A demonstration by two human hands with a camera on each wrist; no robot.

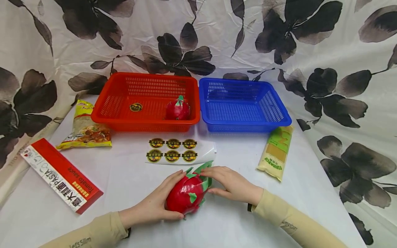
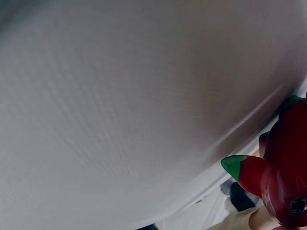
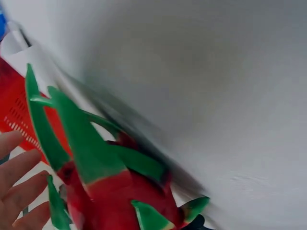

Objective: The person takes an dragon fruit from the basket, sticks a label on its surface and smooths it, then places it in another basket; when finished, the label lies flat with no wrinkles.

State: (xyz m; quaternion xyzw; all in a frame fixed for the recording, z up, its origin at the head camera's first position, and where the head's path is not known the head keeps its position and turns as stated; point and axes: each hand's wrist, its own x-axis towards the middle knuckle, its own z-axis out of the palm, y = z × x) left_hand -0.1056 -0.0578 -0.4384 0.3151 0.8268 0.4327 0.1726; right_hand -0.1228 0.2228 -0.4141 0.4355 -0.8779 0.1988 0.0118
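A held dragon fruit [image 1: 186, 195] is being kept over the near middle of the tabletop [image 1: 229, 224], well apart from both side edges; whether it is touching the surface cannot be told. Bare strips are showing between it and the carton on one side, and the pasta packet on the other. It is being gripped by the left hand [image 1: 158, 201], fingers and thumb curved round its body. The right hand [image 1: 231, 184] is being held at the leafy end, its fingers loosely spread and nearly straight.

Counted are two dragon fruits, two baskets, seven round stickers, one carton and two packets. The second dragon fruit [image 1: 177, 111] and one loose sticker [image 1: 135, 107] are being contained in the red basket [image 1: 145, 127]; the blue basket [image 1: 248, 128] is standing just beside it.

Six stickers are being carried by a sheet [image 1: 204, 151], which is lying between the held fruit and the red basket. The carton [image 1: 63, 175] and noodle bag [image 1: 88, 132] are lying left, the pasta packet [image 1: 277, 151] right. The far side is being bounded by floral fabric [image 1: 341, 96].
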